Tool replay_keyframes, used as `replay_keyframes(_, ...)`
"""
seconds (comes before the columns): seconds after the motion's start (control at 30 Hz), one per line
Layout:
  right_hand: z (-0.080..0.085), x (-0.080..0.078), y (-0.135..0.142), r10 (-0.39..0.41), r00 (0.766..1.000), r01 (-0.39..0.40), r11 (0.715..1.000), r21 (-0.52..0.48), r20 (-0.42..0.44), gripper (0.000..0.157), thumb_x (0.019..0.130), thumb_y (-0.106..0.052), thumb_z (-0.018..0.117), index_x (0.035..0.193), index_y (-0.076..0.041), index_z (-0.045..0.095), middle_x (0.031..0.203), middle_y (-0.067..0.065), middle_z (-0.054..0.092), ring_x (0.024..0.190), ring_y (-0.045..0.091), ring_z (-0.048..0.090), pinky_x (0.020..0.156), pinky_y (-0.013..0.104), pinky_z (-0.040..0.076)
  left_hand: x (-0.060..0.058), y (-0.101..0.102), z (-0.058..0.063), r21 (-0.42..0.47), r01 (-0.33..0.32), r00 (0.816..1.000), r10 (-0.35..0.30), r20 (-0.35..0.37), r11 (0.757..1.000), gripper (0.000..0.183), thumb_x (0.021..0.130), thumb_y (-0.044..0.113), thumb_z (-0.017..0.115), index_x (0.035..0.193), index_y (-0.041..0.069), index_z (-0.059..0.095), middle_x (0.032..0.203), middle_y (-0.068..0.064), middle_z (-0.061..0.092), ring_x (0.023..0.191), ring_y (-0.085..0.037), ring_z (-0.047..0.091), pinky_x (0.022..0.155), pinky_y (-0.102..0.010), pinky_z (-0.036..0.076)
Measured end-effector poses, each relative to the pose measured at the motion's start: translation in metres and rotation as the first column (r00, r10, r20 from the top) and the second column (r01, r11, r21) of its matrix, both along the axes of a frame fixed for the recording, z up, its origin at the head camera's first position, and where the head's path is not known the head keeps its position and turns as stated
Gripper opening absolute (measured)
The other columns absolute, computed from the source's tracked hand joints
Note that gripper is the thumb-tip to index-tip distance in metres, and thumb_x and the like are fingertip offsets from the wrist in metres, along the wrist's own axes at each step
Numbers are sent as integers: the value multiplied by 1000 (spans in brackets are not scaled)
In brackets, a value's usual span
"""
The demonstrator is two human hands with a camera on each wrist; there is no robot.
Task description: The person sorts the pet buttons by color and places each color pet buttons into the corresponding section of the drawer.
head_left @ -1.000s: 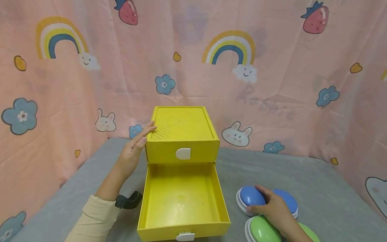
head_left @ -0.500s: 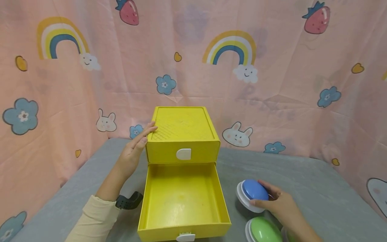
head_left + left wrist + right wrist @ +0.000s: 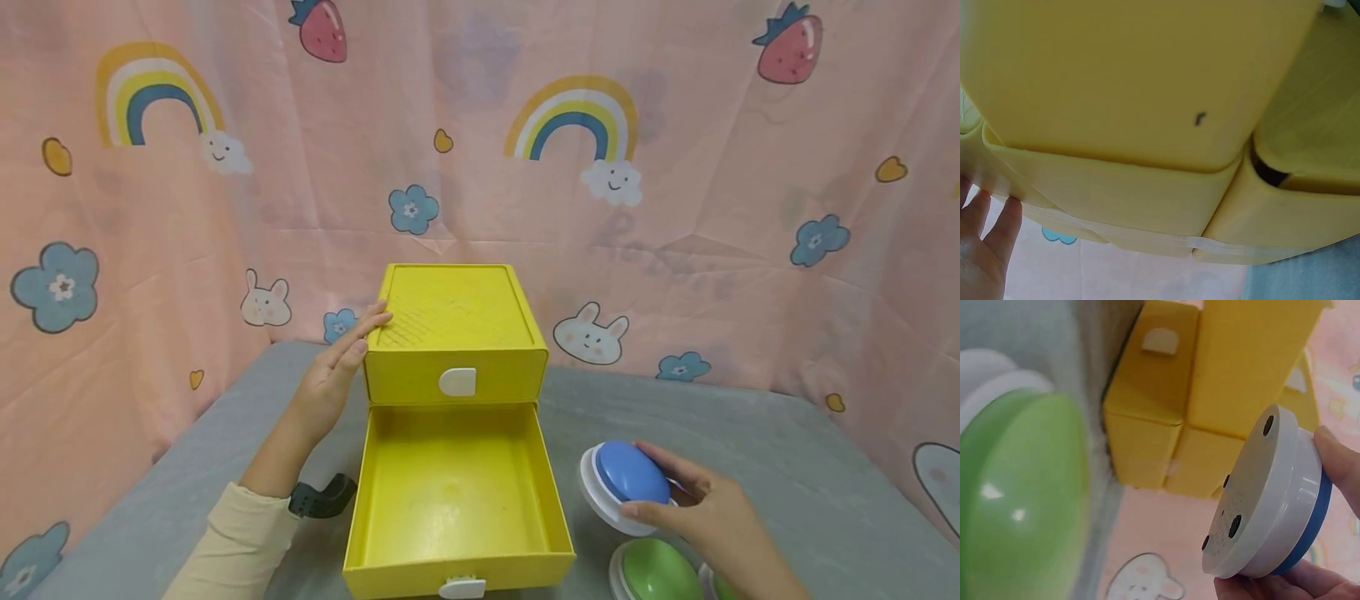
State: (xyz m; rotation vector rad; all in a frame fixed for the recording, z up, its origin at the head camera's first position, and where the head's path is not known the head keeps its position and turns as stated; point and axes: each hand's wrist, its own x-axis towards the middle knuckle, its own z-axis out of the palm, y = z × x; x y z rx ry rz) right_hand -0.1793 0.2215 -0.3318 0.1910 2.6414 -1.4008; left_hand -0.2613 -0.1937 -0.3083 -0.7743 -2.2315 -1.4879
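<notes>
Green-domed button [image 3: 656, 571]: four o'clock of the pulled-out drawer [image 3: 450, 492]. Right hand [image 3: 718, 512], drawer's three o'clock, gripping blue-domed button [image 3: 633, 473], raised, tilted. Beyond: left hand [image 3: 324, 385], fingers extended, touching yellow cabinet [image 3: 453, 308] at its nine o'clock edge.

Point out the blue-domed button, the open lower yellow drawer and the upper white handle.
Blue-domed button [image 3: 1266, 494]: right wrist view, on its white base.
Open lower yellow drawer [image 3: 453, 492]: head view, on its bare floor.
Upper white handle [image 3: 458, 382]: head view, middle of its face.
</notes>
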Motion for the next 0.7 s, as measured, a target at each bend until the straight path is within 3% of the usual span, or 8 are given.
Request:
replay_keyframes(0.33, 18, 15, -7, 18, 999, -19, 1000, -7, -45, 86, 82, -45, 79, 155, -25, 37, 159, 25, 32, 138, 44, 45, 98, 48, 55, 1, 1, 2, 11, 6, 1000, -7, 12, 1000, 46, 109, 28, 28, 151, 15, 42, 166, 4, 24, 156, -19, 11, 124, -63, 11)
replay_keyframes(0.7, 32, 18, -26, 39, 994, -43, 999, -31, -104, 81, 79, -44, 82, 150, -32, 45, 159, 14, 39, 140, 41, 44, 97, 45, 56, 0, 1, 1, 14, 4, 1000, -5, 6, 1000, 46, 109, 27, 28, 151, 15, 42, 166, 4, 25, 156, -19, 12, 124, -62, 10)
